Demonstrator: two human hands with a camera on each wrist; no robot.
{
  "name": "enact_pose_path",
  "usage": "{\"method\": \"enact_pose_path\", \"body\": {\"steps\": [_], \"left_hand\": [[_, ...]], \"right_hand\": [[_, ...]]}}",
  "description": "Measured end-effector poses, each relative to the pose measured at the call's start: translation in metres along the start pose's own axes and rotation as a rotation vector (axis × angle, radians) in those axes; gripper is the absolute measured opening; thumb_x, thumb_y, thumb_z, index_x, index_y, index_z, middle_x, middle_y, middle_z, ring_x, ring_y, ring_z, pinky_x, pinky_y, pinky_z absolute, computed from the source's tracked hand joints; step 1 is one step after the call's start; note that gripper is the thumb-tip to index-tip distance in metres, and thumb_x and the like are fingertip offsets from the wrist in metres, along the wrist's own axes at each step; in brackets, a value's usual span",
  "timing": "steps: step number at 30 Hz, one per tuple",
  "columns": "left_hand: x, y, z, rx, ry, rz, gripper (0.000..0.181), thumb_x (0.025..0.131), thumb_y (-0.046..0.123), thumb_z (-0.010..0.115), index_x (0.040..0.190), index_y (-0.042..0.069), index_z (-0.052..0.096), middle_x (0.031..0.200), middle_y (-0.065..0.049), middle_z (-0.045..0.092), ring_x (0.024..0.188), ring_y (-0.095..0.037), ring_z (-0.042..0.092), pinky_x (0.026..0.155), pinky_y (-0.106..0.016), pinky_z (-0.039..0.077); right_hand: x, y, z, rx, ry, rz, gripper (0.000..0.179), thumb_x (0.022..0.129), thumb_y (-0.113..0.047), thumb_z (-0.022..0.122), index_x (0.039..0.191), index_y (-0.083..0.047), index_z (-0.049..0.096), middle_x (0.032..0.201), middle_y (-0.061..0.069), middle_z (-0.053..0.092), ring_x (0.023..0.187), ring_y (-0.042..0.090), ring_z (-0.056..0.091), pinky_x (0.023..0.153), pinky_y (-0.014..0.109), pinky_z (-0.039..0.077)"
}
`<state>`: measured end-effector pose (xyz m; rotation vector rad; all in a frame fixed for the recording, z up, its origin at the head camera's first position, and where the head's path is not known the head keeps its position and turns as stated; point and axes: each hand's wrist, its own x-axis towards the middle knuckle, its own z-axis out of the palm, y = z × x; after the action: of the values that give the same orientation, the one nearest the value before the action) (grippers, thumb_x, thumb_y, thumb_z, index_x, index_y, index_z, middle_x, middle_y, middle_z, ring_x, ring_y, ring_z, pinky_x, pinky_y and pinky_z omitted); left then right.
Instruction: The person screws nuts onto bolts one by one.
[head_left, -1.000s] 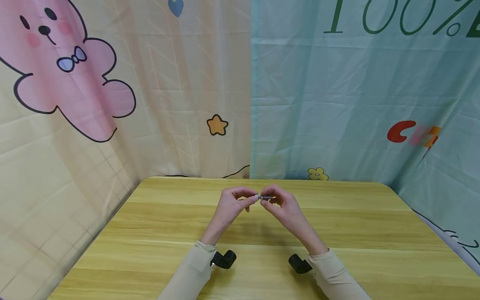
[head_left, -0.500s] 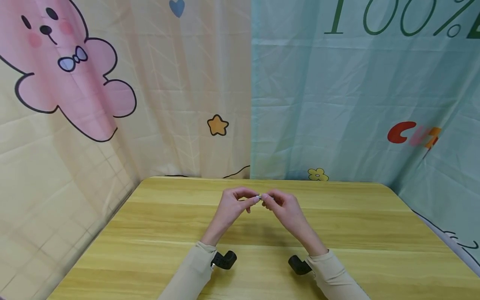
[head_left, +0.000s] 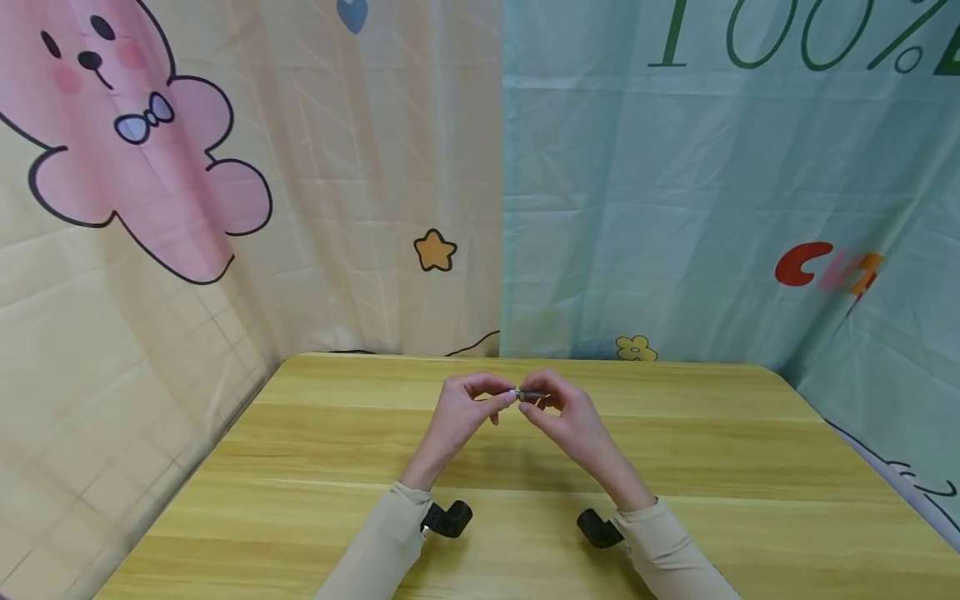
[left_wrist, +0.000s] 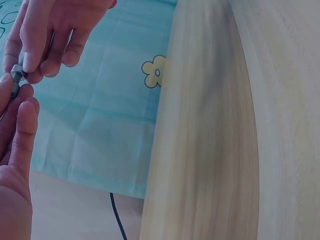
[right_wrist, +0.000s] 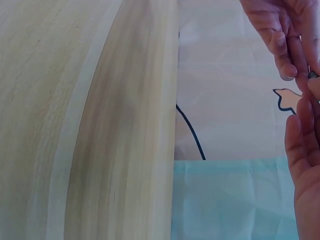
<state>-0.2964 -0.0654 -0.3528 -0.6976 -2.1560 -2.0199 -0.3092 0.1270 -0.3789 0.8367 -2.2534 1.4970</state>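
Just above the table, my left hand (head_left: pixel 471 402) pinches the end of a small metal bolt (head_left: pixel 534 396) between thumb and forefinger. The threaded shank points right, toward my right hand (head_left: pixel 568 410). In the left wrist view a nut (left_wrist: pixel 17 70) sits on the thread, close to the left fingertips. My right thumb and forefinger are bent round this nut, one on either side, and the shank shows between them in the head view. The right wrist view shows only a dark bit of the bolt (right_wrist: pixel 312 75); fingers hide the remainder.
The wooden table (head_left: pixel 360 450) lies under both forearms. Patterned curtains (head_left: pixel 390 167) hang behind it and at both sides. A black camera (head_left: pixel 450 518) is strapped to the left wrist, another camera (head_left: pixel 598 528) to the right. A dark cable (left_wrist: pixel 117 215) hangs beyond the table edge.
Half a second ago the right thumb and forefinger were pressed together over the bolt; now they stand wider, as they did one second ago, and the shank shows again. The left hand stays in place.
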Motion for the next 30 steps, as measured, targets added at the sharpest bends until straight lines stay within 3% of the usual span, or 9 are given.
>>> {"method": "enact_pose_path", "body": {"steps": [5,10,13,16,20,25,30], "left_hand": [[-0.0016,-0.0009,0.0000,0.002,-0.011,0.001,0.012,0.091,0.006,0.071,0.098,-0.004,0.074,0.094,-0.011,0.071,0.078,-0.020,0.059,0.060,-0.033,0.054],[-0.0030,-0.0012,0.0004,-0.003,-0.003,0.003,0.011,0.090,0.005,0.071,0.097,-0.004,0.074,0.093,-0.012,0.071,0.077,-0.020,0.060,0.059,-0.029,0.053],[-0.0033,-0.0012,0.0007,-0.004,-0.003,0.004,0.011,0.090,0.005,0.072,0.096,-0.004,0.074,0.092,-0.012,0.071,0.076,-0.021,0.060,0.060,-0.030,0.053],[-0.0035,-0.0004,0.0007,0.005,-0.007,0.001,0.012,0.090,0.007,0.072,0.097,-0.003,0.074,0.093,-0.011,0.072,0.078,-0.022,0.061,0.062,-0.035,0.055],[-0.0034,0.0011,0.0004,0.020,-0.007,0.002,0.013,0.091,0.008,0.071,0.098,-0.002,0.074,0.094,-0.010,0.072,0.079,-0.024,0.060,0.064,-0.042,0.055],[-0.0025,0.0021,-0.0002,0.024,0.002,0.000,0.013,0.091,0.007,0.071,0.099,-0.003,0.074,0.094,-0.012,0.071,0.073,-0.019,0.059,0.063,-0.040,0.055],[-0.0017,0.0021,-0.0003,0.024,0.005,-0.003,0.012,0.091,0.007,0.071,0.098,-0.002,0.074,0.095,-0.012,0.072,0.073,-0.019,0.059,0.061,-0.034,0.054]], "right_hand": [[-0.0018,-0.0003,0.0004,0.012,-0.010,0.019,0.017,0.092,-0.007,0.070,0.107,-0.014,0.066,0.103,-0.001,0.066,0.098,0.016,0.066,0.086,0.037,0.054],[-0.0036,-0.0003,0.0010,0.019,-0.008,0.046,0.011,0.096,-0.018,0.067,0.103,-0.010,0.069,0.095,0.003,0.068,0.087,0.023,0.067,0.077,0.036,0.056],[-0.0043,-0.0009,0.0010,0.025,-0.005,0.077,0.017,0.098,-0.024,0.063,0.099,-0.009,0.071,0.086,0.005,0.067,0.078,0.026,0.065,0.070,0.034,0.055],[-0.0045,-0.0022,0.0003,0.013,-0.001,0.124,0.024,0.100,-0.031,0.060,0.099,-0.010,0.071,0.081,0.003,0.066,0.076,0.026,0.063,0.065,0.032,0.053],[-0.0038,-0.0030,-0.0005,0.007,0.006,0.160,0.025,0.100,-0.037,0.058,0.107,-0.015,0.068,0.086,0.005,0.067,0.080,0.027,0.062,0.067,0.035,0.052],[-0.0018,-0.0016,-0.0006,-0.009,0.009,0.101,0.022,0.097,-0.022,0.066,0.117,-0.015,0.062,0.102,0.003,0.067,0.093,0.020,0.063,0.079,0.038,0.053],[-0.0008,-0.0011,-0.0002,0.004,0.000,0.010,0.019,0.092,-0.004,0.069,0.108,-0.013,0.064,0.102,0.001,0.065,0.094,0.017,0.063,0.083,0.040,0.053]]}}
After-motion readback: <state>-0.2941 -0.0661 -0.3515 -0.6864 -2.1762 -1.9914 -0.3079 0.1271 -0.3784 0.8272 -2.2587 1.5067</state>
